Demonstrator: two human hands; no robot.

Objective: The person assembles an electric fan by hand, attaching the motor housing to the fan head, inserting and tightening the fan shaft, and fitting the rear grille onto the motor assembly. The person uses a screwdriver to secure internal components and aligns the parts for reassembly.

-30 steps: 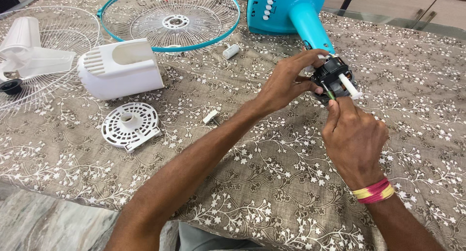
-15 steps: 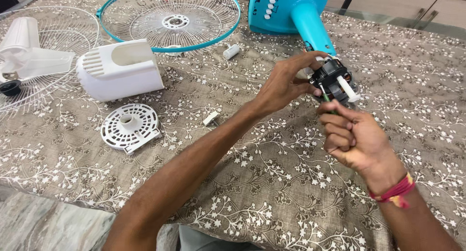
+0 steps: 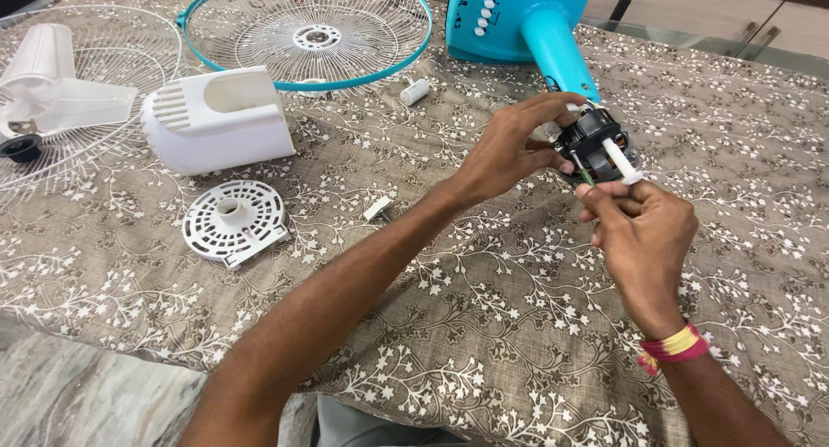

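My left hand (image 3: 509, 149) grips the black fan motor (image 3: 591, 145) at the top of the turquoise fan stand (image 3: 553, 41), which lies on its side on the table. A white shaft (image 3: 620, 160) sticks out of the motor toward me. My right hand (image 3: 643, 235) is closed around a thin screwdriver with a green shank (image 3: 586, 174), whose tip rests against the motor's front face just left of the shaft. A yellow and pink band sits on my right wrist.
On the patterned brown tablecloth (image 3: 484, 309) lie a white motor cover (image 3: 218, 119), a round white vented plate (image 3: 235, 220), a turquoise-rimmed wire grille (image 3: 306, 37), a second white grille with fan blades (image 3: 60, 93), a small white knob (image 3: 414, 91) and a tiny white piece (image 3: 376, 208).
My right hand has turned at the wrist back and forth with the screwdriver against the motor. My left hand stays on the motor.
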